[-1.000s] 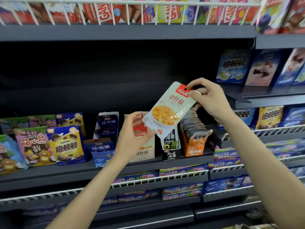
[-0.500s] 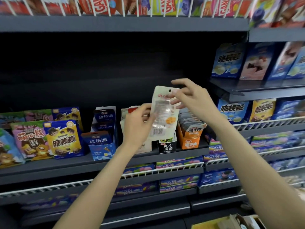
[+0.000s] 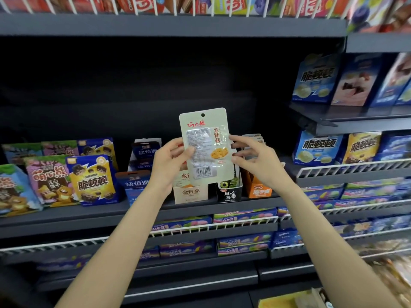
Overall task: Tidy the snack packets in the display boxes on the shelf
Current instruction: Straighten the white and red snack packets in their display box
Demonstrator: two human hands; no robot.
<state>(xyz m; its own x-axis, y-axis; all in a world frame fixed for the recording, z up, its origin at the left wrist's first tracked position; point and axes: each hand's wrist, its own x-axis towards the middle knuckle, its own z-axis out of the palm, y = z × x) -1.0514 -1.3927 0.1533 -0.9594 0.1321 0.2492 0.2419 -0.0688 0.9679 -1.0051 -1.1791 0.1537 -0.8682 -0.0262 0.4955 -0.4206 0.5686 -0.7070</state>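
The left hand pinches the left edge of a pale snack packet, thumb on its printed face. The right hand has its fingertips at the packet's right edge; whether they truly clamp it or only steady it is hard to tell from this angle, though they look lightly closed on it. The packet stands upright, long axis vertical, hang-hole on top, back side with barcode toward the camera. It hangs directly above the white display box, with its lower edge just over the box's open top and slightly toward the black display box beside it. So the coming move looks like a straight drop down and a touch left; the left hand is nearer that box.

The packet reads 金针菇 in orange, matching 金针菇 on the white box. The black box reads 风吃海带. Blue pouches to the left read 脆顿顿.
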